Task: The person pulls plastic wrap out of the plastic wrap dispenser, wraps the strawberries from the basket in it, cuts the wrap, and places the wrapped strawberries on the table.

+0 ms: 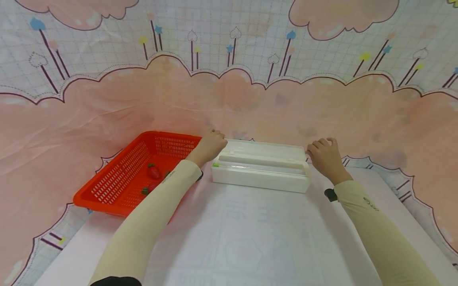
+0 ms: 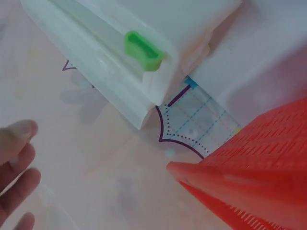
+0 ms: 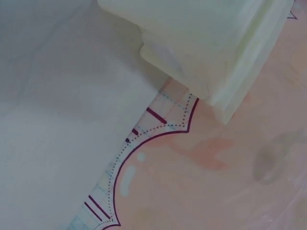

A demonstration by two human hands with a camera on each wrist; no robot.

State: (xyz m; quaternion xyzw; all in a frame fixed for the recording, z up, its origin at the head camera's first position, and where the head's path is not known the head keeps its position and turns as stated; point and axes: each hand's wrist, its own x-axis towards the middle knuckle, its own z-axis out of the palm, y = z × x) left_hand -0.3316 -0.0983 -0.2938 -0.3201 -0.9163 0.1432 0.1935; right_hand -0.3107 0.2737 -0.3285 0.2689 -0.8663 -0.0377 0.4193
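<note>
A white cling film dispenser box (image 1: 260, 178) stands in the middle with its lid (image 1: 265, 151) tipped back, and a clear film strip lies along its opening. At its left end is a green slider (image 2: 144, 51), seen in the left wrist view. My left hand (image 1: 212, 145) hovers by the lid's left end; its fingers (image 2: 19, 179) are loosely bent, apart from the box, and hold nothing. Beside the lid's right end, my right hand (image 1: 325, 154) has loosely bent fingers with nothing in them. The right wrist view leaves that hand out and shows the box's end (image 3: 192, 52).
On the left sits a red plastic basket (image 1: 103, 194) with strawberries (image 1: 154, 172) inside, partly behind my left sleeve. A white board (image 1: 229, 238) lies under the box, over a pink patterned cloth (image 1: 264, 111) that rises at the back.
</note>
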